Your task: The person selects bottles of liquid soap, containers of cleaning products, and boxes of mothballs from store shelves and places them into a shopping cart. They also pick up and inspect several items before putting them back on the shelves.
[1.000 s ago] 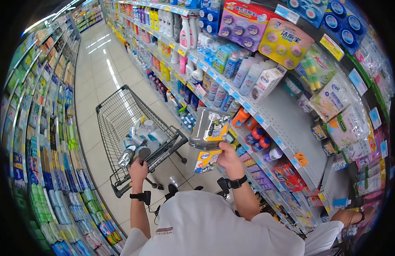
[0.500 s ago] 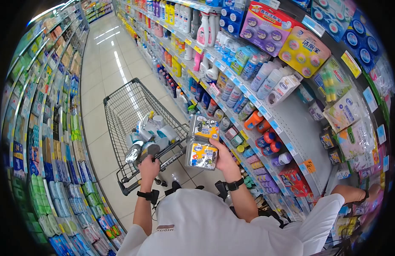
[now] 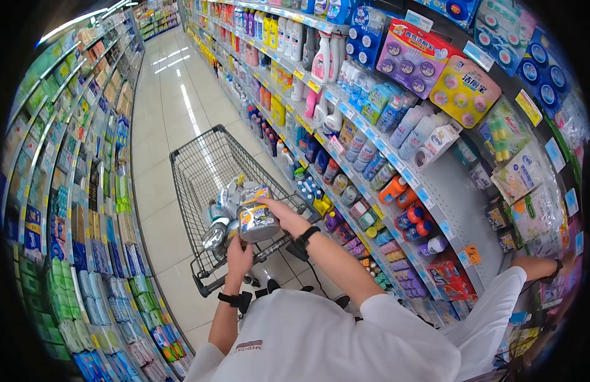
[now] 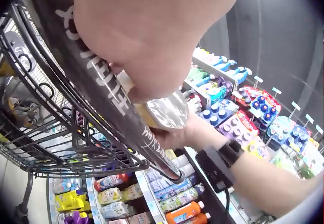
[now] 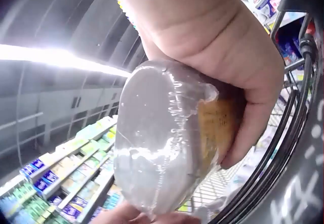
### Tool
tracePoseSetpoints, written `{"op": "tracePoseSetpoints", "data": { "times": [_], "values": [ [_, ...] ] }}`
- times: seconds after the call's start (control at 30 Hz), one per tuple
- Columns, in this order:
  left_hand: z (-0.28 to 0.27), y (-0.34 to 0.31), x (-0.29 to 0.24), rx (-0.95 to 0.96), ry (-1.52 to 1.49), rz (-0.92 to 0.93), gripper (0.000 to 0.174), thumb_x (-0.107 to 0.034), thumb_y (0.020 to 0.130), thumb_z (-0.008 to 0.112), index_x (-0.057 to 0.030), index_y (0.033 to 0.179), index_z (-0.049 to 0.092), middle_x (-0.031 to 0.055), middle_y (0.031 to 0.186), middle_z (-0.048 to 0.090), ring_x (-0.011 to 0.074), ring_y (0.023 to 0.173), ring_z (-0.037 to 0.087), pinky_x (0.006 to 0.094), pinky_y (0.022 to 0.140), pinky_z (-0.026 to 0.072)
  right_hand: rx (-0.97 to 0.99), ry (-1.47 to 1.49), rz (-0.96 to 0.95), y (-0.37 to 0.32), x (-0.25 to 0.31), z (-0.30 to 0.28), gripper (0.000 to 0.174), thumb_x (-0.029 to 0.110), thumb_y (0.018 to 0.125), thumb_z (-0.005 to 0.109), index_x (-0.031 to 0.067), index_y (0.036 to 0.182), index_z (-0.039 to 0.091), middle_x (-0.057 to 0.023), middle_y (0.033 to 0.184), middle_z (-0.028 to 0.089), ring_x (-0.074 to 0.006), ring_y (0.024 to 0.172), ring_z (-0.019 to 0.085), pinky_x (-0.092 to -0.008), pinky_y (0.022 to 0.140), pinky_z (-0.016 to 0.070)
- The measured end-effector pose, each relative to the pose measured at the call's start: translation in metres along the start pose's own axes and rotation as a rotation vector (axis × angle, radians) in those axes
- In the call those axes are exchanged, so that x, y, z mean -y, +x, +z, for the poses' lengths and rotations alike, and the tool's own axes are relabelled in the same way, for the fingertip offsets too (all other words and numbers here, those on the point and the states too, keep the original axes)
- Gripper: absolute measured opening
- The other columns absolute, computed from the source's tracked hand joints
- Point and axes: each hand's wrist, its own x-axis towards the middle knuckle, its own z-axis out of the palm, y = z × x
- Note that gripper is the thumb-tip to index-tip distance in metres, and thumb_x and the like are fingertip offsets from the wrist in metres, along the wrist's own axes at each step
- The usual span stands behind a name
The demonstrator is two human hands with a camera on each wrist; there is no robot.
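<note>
My right hand [image 3: 277,211] grips a shrink-wrapped pack of clear plastic tubs [image 3: 259,226] with yellow and black labels, over the near end of the shopping cart. In the right wrist view the rounded, glossy film of the pack [image 5: 152,133] faces the camera, and the fingers curl round its labelled side. My left hand [image 3: 239,258] is at the pack's lower edge, its fingertips pinching there at the bottom of that view. The left wrist view has the left hand [image 4: 157,36] just over the black cart handle [image 4: 96,67], partly covering the pack.
Silvery wrapped goods [image 3: 215,235] lie in the wire cart [image 3: 188,181]. Along the right runs a shelf [image 3: 457,197] of sprays, bottles and hanging packs. Packed shelves [image 3: 85,191] line the left. Another person's arm [image 3: 531,267] reaches in at the lower right.
The right hand has carried the pack left, from beside the cart to over its near end, tilting it. My left hand has come to the pack from a dark round item at the cart.
</note>
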Motion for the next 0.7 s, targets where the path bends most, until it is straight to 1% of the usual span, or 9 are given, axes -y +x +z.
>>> {"op": "tracePoseSetpoints", "data": {
  "times": [0.1, 0.17, 0.27, 0.33, 0.4, 0.47, 0.53, 0.6, 0.7],
  "values": [
    [0.009, -0.004, 0.004, -0.054, 0.27, 0.135, 0.035, -0.025, 0.085, 0.072, 0.0019, 0.103, 0.057, 0.0241, 0.099, 0.069, 0.0457, 0.093, 0.065, 0.0519, 0.082, 0.0521, -0.128, -0.185, -0.022, 0.01, 0.004, 0.0, 0.042, 0.028, 0.094, 0.071, -0.0057, 0.118, 0.065, -0.0143, 0.101, 0.074, -0.0254, 0.08, 0.074, -0.0388, 0.072, 0.0601],
    [0.013, -0.001, 0.013, 0.003, 0.386, 0.116, 0.043, -0.03, 0.086, 0.069, 0.0014, 0.114, 0.058, 0.0239, 0.106, 0.068, 0.0437, 0.101, 0.064, 0.0528, 0.089, 0.0491, -0.271, -0.417, -0.009, 0.044, -0.004, -0.02, 0.039, 0.032, 0.091, 0.07, -0.0032, 0.108, 0.067, -0.0131, 0.094, 0.072, -0.0254, 0.074, 0.07, -0.0396, 0.068, 0.0579],
    [0.011, -0.005, 0.01, 0.016, 0.355, 0.154, 0.048, -0.031, 0.089, 0.066, -0.0015, 0.126, 0.058, 0.0222, 0.113, 0.067, 0.0403, 0.107, 0.063, 0.0523, 0.094, 0.047, -0.262, -0.541, 0.102, 0.045, 0.007, -0.027, 0.035, 0.033, 0.088, 0.07, 0.0036, 0.107, 0.068, -0.0121, 0.096, 0.071, -0.0281, 0.075, 0.069, -0.0513, 0.067, 0.0592],
    [0.01, -0.005, 0.003, 0.015, 0.376, 0.155, 0.042, -0.03, 0.09, 0.065, -0.0035, 0.122, 0.061, 0.0202, 0.113, 0.068, 0.0387, 0.108, 0.063, 0.051, 0.094, 0.0469, -0.232, -0.499, 0.101, 0.054, 0.005, -0.033, 0.035, 0.032, 0.086, 0.073, 0.0056, 0.108, 0.068, -0.0125, 0.101, 0.071, -0.0299, 0.081, 0.071, -0.0568, 0.067, 0.0593],
    [0.009, -0.007, 0.004, 0.045, 0.408, 0.142, 0.037, -0.031, 0.09, 0.065, -0.0035, 0.116, 0.065, 0.0186, 0.111, 0.068, 0.0383, 0.106, 0.063, 0.0505, 0.093, 0.047, -0.344, -0.602, 0.044, 0.069, -0.004, -0.047, 0.045, 0.025, 0.078, 0.076, -0.004, 0.112, 0.068, -0.0188, 0.102, 0.072, -0.0323, 0.091, 0.073, -0.0533, 0.069, 0.0609],
    [0.011, -0.005, 0.006, 0.017, 0.414, 0.175, 0.033, -0.03, 0.091, 0.064, -0.0035, 0.11, 0.069, 0.017, 0.109, 0.068, 0.0374, 0.106, 0.063, 0.0497, 0.092, 0.0471, -0.61, -0.764, -0.25, 0.047, -0.017, -0.042, 0.049, 0.025, 0.075, 0.076, -0.0118, 0.106, 0.069, -0.0252, 0.097, 0.073, -0.0329, 0.094, 0.074, -0.0486, 0.074, 0.0614],
    [0.012, -0.008, 0.005, -0.017, 0.423, 0.193, 0.026, -0.027, 0.088, 0.064, -0.0049, 0.1, 0.071, 0.0164, 0.104, 0.068, 0.0381, 0.101, 0.065, 0.05, 0.087, 0.0502, -0.514, -0.894, -0.108, 0.039, -0.017, -0.051, 0.047, 0.028, 0.073, 0.077, -0.0093, 0.102, 0.073, -0.0262, 0.102, 0.074, -0.0328, 0.103, 0.072, -0.0432, 0.085, 0.0596],
    [0.015, -0.007, 0.01, -0.044, 0.424, 0.185, 0.025, -0.026, 0.088, 0.064, -0.0051, 0.098, 0.072, 0.0158, 0.103, 0.068, 0.0376, 0.1, 0.065, 0.0498, 0.086, 0.0502, -0.511, -1.163, -0.28, 0.029, -0.03, -0.052, 0.035, 0.025, 0.074, 0.077, 0.0, 0.099, 0.076, -0.0167, 0.095, 0.076, -0.0297, 0.09, 0.074, -0.0401, 0.08, 0.0592],
    [0.012, -0.011, 0.007, -0.005, 0.437, 0.166, 0.024, -0.026, 0.088, 0.064, -0.005, 0.096, 0.072, 0.0164, 0.101, 0.069, 0.0381, 0.098, 0.065, 0.0508, 0.085, 0.0505, -0.426, -1.258, -0.334, 0.014, -0.032, -0.039, 0.035, 0.028, 0.075, 0.076, 0.0022, 0.099, 0.076, -0.0197, 0.101, 0.075, -0.0346, 0.098, 0.072, -0.0419, 0.09, 0.0559]
  ]
}}
